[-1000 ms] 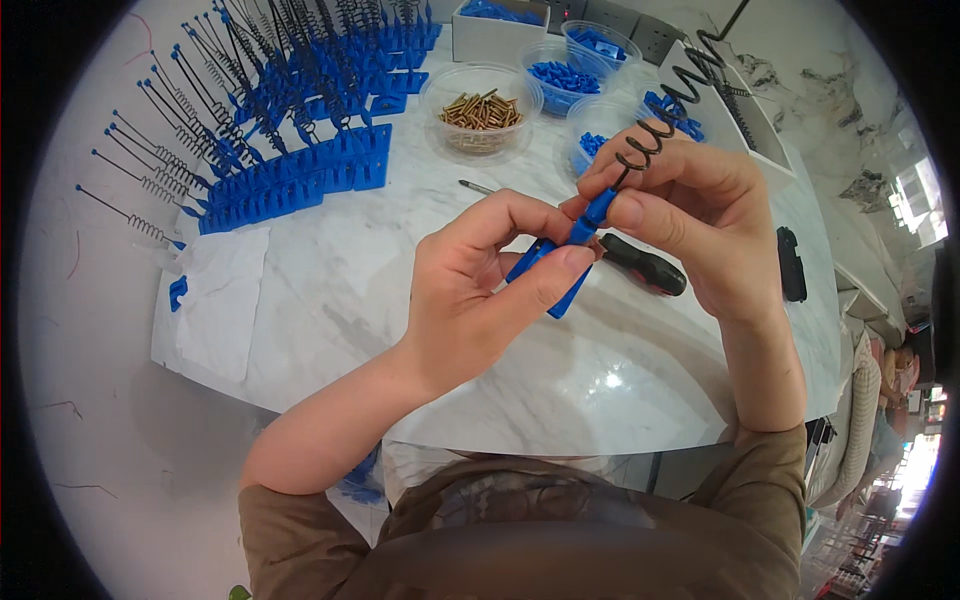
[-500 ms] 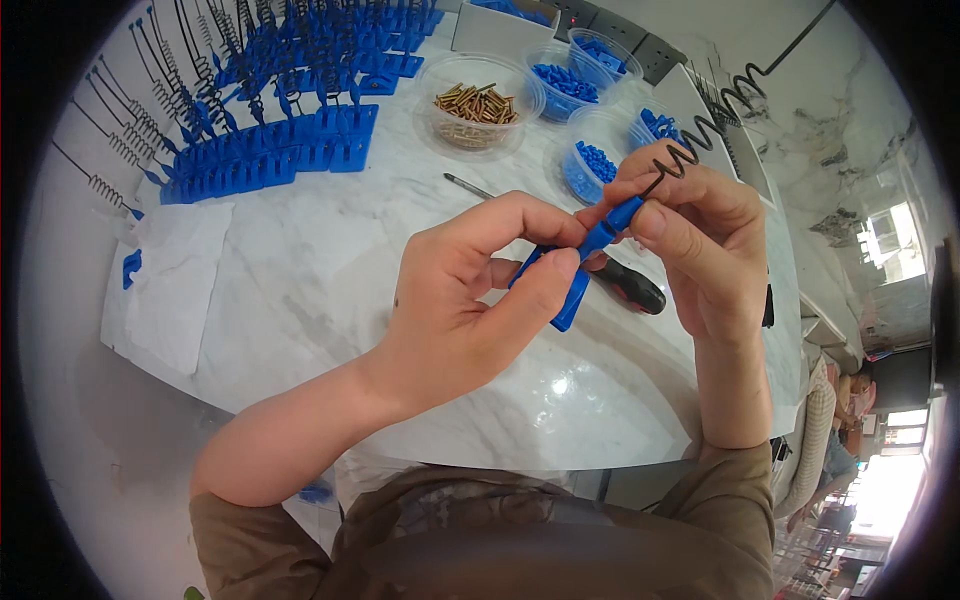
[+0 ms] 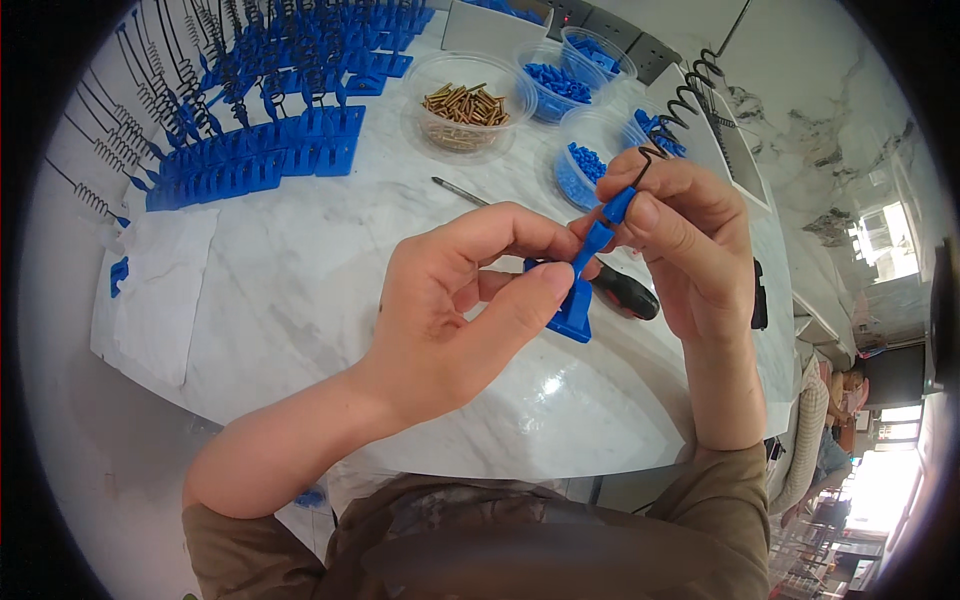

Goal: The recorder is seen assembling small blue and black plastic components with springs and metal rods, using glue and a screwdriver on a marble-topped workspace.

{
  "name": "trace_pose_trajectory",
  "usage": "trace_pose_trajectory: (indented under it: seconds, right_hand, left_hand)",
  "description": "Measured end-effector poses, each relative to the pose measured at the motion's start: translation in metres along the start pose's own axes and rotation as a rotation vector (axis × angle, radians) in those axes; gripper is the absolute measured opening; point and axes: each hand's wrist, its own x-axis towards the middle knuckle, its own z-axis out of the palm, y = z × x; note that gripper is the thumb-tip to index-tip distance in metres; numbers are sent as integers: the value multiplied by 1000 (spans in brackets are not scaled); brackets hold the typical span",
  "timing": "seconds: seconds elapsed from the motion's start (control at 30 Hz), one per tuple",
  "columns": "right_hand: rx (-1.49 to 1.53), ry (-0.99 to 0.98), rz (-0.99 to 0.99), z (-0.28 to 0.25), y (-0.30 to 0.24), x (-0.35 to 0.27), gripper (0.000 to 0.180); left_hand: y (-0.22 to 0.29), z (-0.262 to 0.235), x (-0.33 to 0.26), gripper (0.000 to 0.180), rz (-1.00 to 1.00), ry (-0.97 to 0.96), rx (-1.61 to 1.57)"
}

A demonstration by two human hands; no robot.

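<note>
My left hand (image 3: 460, 310) pinches a blue plastic stand (image 3: 572, 315), a flat foot with a narrow upright neck; part of it is hidden by my fingers. With thumb and forefinger my right hand (image 3: 690, 235) grips a black coiled wire (image 3: 683, 103) at its lower end, where a blue cone-shaped plastic tip (image 3: 619, 206) sits. That tip meets the top of the stand's neck or lies just off it; I cannot tell which. The coil rises up and to the right. Behind my hands a screwdriver (image 3: 628, 294) with a black handle lies on the table.
Rows of finished-looking blue stands with coiled wires (image 3: 255, 155) fill the far left of the marble table (image 3: 300, 290). Clear tubs hold brass-coloured screws (image 3: 466, 105) and small blue parts (image 3: 556, 84). A white sheet (image 3: 165, 290) lies at left, a white box (image 3: 492, 28) at the back.
The blue stand has turned in my left hand, so its foot now points more downward. My right hand has shifted slightly left with the coil, and a small gap shows near the tip.
</note>
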Motion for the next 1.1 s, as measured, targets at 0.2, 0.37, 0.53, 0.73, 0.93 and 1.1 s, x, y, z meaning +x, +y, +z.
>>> trace_pose_trajectory:
  seconds: [0.2,0.37,0.53,0.73,0.93,1.1]
  right_hand:
    - [-50,-63,-20,-4,-1,-1,10]
    - [-81,-128,-113,-3,-2,-2,13]
    - [-188,-139,-149,-1,-4,-2,14]
    - [-248,-115,-184,0,-6,-3,15]
    - [-385,-140,-228,-1,-5,-2,16]
    - [-355,-125,-180,0,-6,-4,16]
  left_hand:
    - [3,0,1,18,-60,-4,-22]
    - [-7,1,4,13,58,49,-37]
    - [-8,-2,4,10,40,31,-45]
    - [-6,0,5,10,56,23,-47]
    - [-6,-4,4,13,10,2,-13]
    - [-7,-5,4,14,15,-7,-3]
